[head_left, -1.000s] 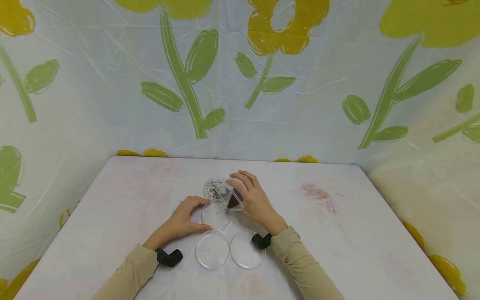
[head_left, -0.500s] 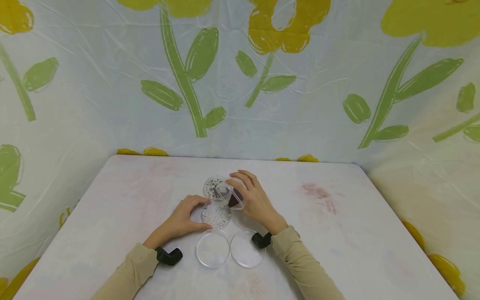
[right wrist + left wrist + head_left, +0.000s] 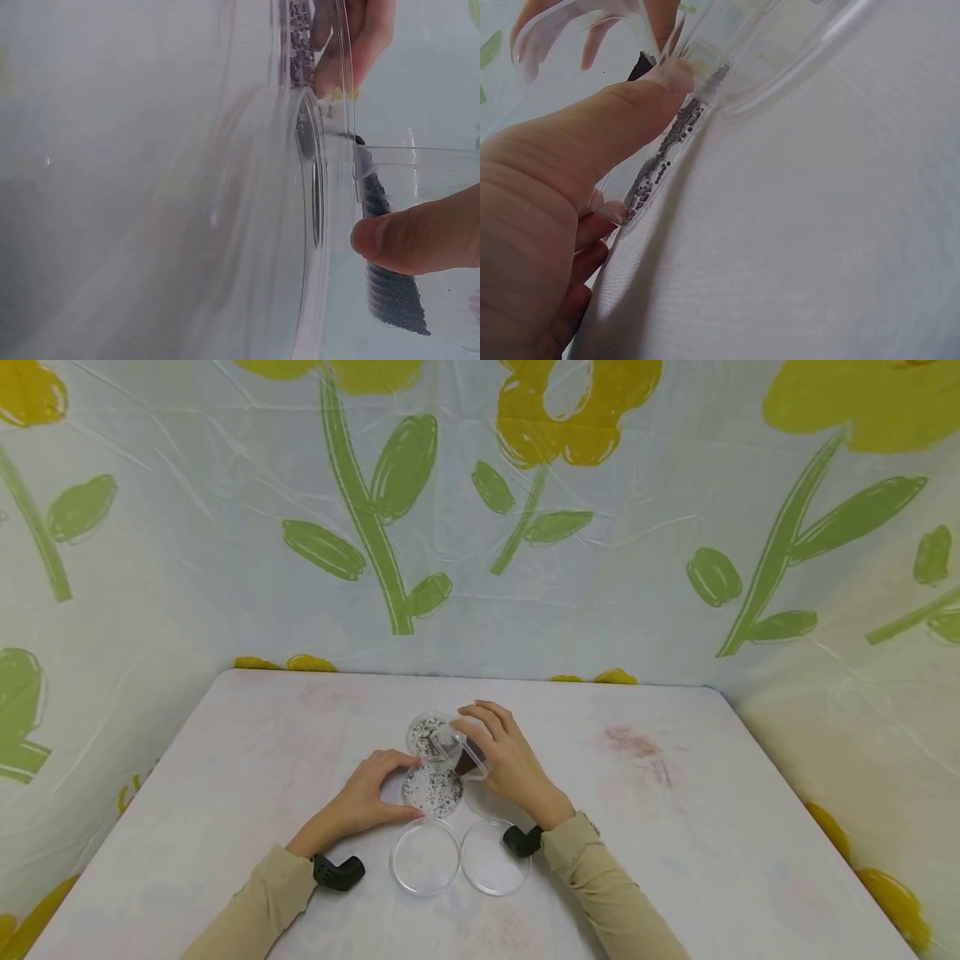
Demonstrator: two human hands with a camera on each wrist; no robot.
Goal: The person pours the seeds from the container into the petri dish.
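Note:
My left hand (image 3: 367,793) grips a round clear petri dish (image 3: 406,797), thumb on its near side and fingers on its far side. Small dark granules (image 3: 664,161) are scattered in this dish. Over it, my right hand (image 3: 513,768) holds a clear plastic cup (image 3: 450,176), tilted toward the left. Dark granules (image 3: 394,292) lie along the cup's lower side, and a few are at its lip in the right wrist view. A second petri dish (image 3: 410,732) with dark specks stands just behind, partly covered by the cup.
Two more clear dishes stand side by side nearer me, a left dish (image 3: 393,864) and a right dish (image 3: 495,893). The right wrist's camera overlaps the right one. All stand on a pale tabletop (image 3: 637,860) with flowered cloth (image 3: 637,568) behind.
Many more dark granules now cover the dish in my left hand; a second ago it held only a few. Both hands and the tilted cup have stayed nearly in place.

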